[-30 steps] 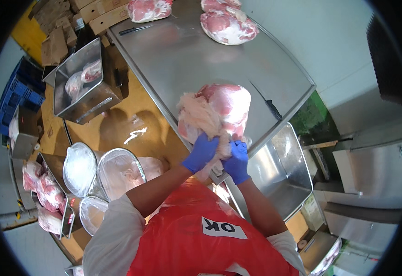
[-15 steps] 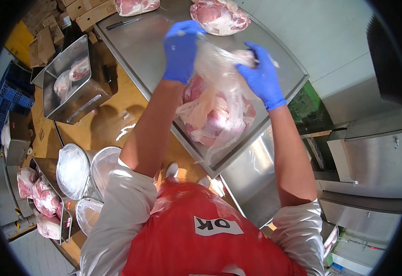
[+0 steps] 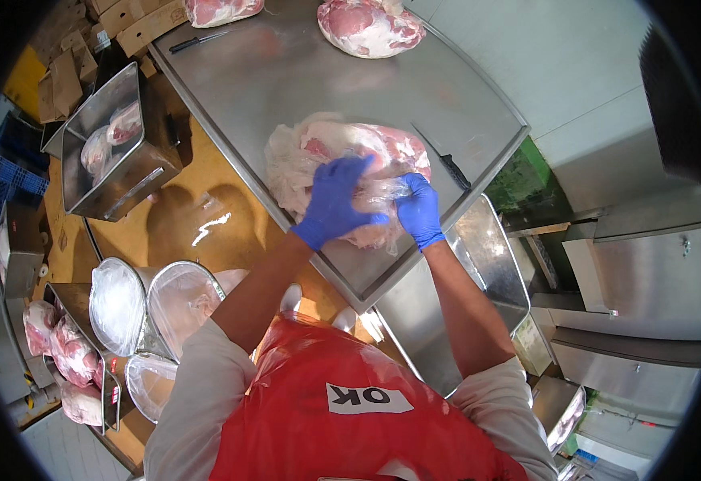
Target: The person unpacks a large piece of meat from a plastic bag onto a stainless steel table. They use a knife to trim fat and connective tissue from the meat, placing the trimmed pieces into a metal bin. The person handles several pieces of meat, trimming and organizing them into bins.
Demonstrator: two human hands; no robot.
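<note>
Meat [image 3: 395, 144], one large pink-and-white cut, lies on the worktop [image 3: 302, 80] near its close corner, with clear film [image 3: 286, 164] bunched over its left side and along its near edge. The left hand [image 3: 330, 204] is over the film on the near side, its fingers spread and the thumb held well apart from them. The right hand [image 3: 419, 210] is at the near right edge, its fingers curled in and seemingly pinching a gathered fold of the film.

For good handling, the open left hand serves best as a broad, steady press, so that the cut does not slide while the right one draws on the film. A slow pull, low and along the surface of the meat, should strain the thin sheet less than a sharp tug upward. Taking a thick fold rather than a single layer would lower the chance of tearing, and wet gloves probably call for a firmer pinch.

The black-handled knife [image 3: 451, 170] lies just beyond the right hand, its blade pointing toward the far side of the cut; it would be safer moved farther off. Working a little back from the worktop's edge would also give the cut more support.
</note>
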